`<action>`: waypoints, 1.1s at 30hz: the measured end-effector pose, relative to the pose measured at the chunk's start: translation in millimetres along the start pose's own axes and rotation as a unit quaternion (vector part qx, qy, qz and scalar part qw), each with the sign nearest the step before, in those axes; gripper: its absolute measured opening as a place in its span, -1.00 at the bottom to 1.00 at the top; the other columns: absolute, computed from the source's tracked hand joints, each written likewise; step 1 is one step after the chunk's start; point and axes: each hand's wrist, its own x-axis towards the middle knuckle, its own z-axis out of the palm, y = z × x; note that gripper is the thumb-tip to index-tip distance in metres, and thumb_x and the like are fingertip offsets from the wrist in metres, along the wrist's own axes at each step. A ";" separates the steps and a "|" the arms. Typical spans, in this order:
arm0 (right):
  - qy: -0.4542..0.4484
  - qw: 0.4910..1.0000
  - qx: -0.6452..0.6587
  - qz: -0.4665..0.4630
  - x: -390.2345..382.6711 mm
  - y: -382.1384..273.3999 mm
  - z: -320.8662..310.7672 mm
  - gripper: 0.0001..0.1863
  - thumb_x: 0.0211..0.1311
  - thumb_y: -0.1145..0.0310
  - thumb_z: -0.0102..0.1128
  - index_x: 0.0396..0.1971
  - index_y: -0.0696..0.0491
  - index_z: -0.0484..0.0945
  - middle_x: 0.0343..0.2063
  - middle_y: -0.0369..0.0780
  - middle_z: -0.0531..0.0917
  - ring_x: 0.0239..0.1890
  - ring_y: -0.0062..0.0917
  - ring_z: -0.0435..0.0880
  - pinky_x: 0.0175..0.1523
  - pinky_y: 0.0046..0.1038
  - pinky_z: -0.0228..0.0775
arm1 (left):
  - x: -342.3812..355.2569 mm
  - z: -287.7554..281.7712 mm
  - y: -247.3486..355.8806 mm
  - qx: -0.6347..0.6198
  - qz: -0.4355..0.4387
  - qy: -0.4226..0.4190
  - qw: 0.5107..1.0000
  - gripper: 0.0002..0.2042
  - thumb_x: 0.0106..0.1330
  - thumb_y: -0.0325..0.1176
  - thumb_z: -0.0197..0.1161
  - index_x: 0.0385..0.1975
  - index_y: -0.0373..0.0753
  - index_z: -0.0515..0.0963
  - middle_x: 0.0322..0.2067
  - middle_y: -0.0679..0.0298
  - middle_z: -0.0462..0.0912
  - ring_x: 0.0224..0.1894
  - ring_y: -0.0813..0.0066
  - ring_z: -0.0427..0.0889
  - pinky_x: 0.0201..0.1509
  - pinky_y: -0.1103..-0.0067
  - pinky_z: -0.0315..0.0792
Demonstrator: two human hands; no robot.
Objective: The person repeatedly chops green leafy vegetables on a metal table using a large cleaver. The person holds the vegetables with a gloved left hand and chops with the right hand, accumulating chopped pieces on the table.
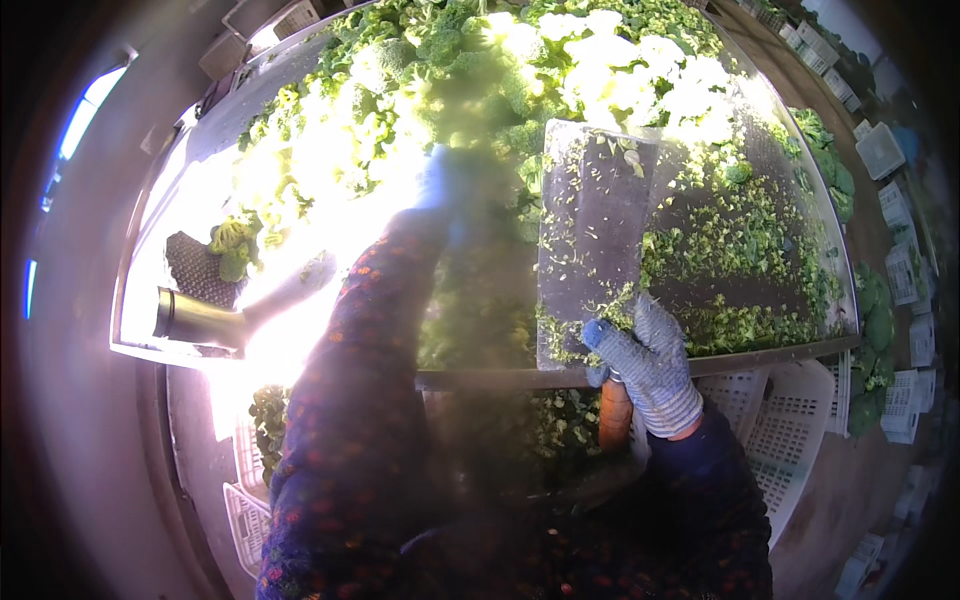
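My right hand [650, 360], in a grey-blue knit glove, is closed on a cleaver near the table's front edge. The broad, flat blade [592, 230] points away from me, with green crumbs stuck to it; its wooden handle [615, 415] shows below the hand. My left hand [432, 185], in a blue glove, reaches forward to the near side of a heap of broccoli [440, 45]. Glare and a blurred patch hide its fingers, so whether it holds anything does not show. Chopped broccoli bits [720, 240] lie scattered right of the blade.
A shiny metal cylinder [195, 318] lies at the table's left corner beside a dark textured piece [200, 265]. White plastic crates [785, 430] stand below the front edge. More crates [900, 265] and green leafy heads [875, 340] line the floor on the right.
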 end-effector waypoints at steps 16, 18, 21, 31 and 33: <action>-0.029 0.994 -0.078 -0.077 -18.2 14.4 28.0 -0.67 0.20 0.44 0.14 -0.04 0.15 0.43 -0.42 -0.28 0.59 -0.60 -0.73 0.45 -0.52 -0.65 0.34 | -188.3 -35.9 100.8 -0.405 -0.078 -0.059 0.909 -0.30 -0.14 -0.75 -0.16 0.19 -0.30 0.22 0.09 0.15 0.37 0.09 0.24 0.44 0.25 0.35 0.31; -0.044 0.990 -0.097 -0.092 -20.9 15.6 29.0 -0.68 0.20 0.44 0.14 -0.04 0.15 0.43 -0.44 -0.28 0.60 -0.61 -0.73 0.45 -0.52 -0.65 0.34 | -199.0 -32.5 99.6 -0.503 -0.081 -0.065 0.858 -0.29 -0.15 -0.75 -0.17 0.19 -0.31 0.22 0.09 0.16 0.38 0.09 0.24 0.44 0.24 0.36 0.30; -0.054 0.987 -0.121 -0.095 -22.6 19.0 29.0 -0.68 0.20 0.43 0.14 -0.04 0.15 0.44 -0.45 -0.28 0.60 -0.62 -0.72 0.44 -0.52 -0.65 0.34 | -211.0 -31.7 96.6 -0.512 -0.099 -0.109 0.846 -0.28 -0.18 -0.75 -0.15 0.19 -0.30 0.23 0.08 0.18 0.39 0.08 0.26 0.45 0.23 0.37 0.31; -0.041 0.997 -0.046 0.046 -20.1 31.4 30.7 -0.62 0.20 0.31 0.14 0.00 0.11 0.43 -0.35 -0.30 0.59 -0.55 -0.70 0.47 -0.50 -0.62 0.37 | -210.0 -17.4 81.4 -0.538 -0.041 -0.094 0.837 -0.55 0.18 -0.29 -0.03 0.09 -0.26 0.28 -0.09 0.11 0.44 -0.34 0.43 0.44 -0.36 0.53 0.36; -0.028 0.998 -0.024 0.047 -16.2 32.4 28.4 -0.61 0.20 0.29 0.16 0.00 0.11 0.42 -0.34 -0.30 0.57 -0.55 -0.69 0.48 -0.52 -0.62 0.38 | -210.5 -21.4 78.9 -0.569 -0.076 -0.128 0.809 -0.36 0.22 0.11 -0.14 0.19 -0.23 0.23 0.01 0.11 0.41 -0.10 0.33 0.42 -0.08 0.49 0.33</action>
